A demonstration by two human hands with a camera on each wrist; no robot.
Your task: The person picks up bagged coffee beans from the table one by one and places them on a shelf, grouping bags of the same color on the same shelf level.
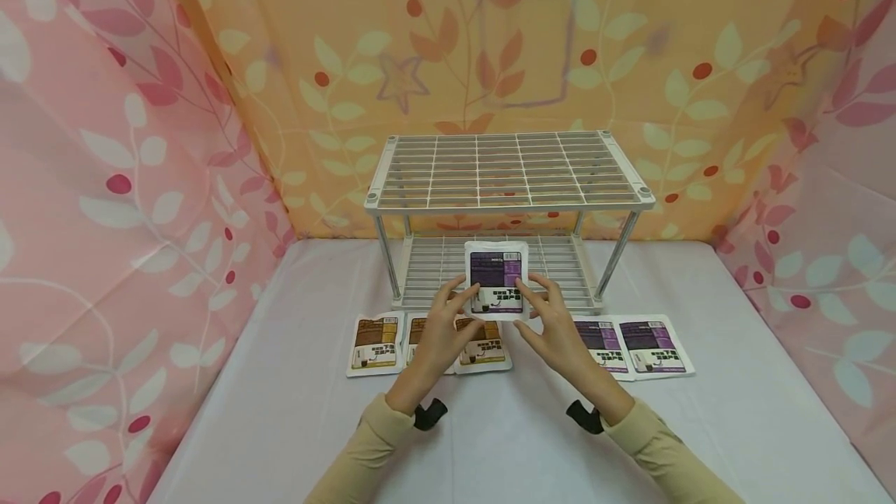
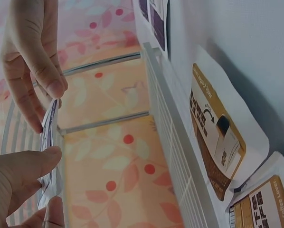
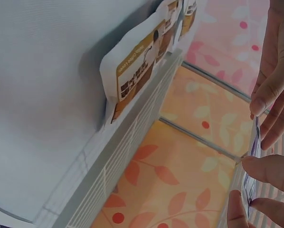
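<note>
A white coffee pouch with a purple and black label (image 1: 498,269) stands upright in the air before the rack. My left hand (image 1: 441,327) holds its left edge between thumb and fingers. On the opposite edge, my right hand (image 1: 556,329) pinches it the same way. The left wrist view shows the pouch (image 2: 49,135) nearly edge-on, with the left hand (image 2: 23,178) below and the right hand (image 2: 35,57) above. In the right wrist view, thumb and fingers of the right hand (image 3: 270,183) grip the thin pouch (image 3: 252,166).
A two-tier white wire rack (image 1: 504,169) with metal posts stands behind the hands. Several brown-labelled pouches (image 1: 375,344) lie on the white table (image 1: 280,426) at left, partly hidden by the left hand. Purple-labelled pouches (image 1: 654,347) lie at right. Patterned cloth (image 1: 280,61) encloses the table.
</note>
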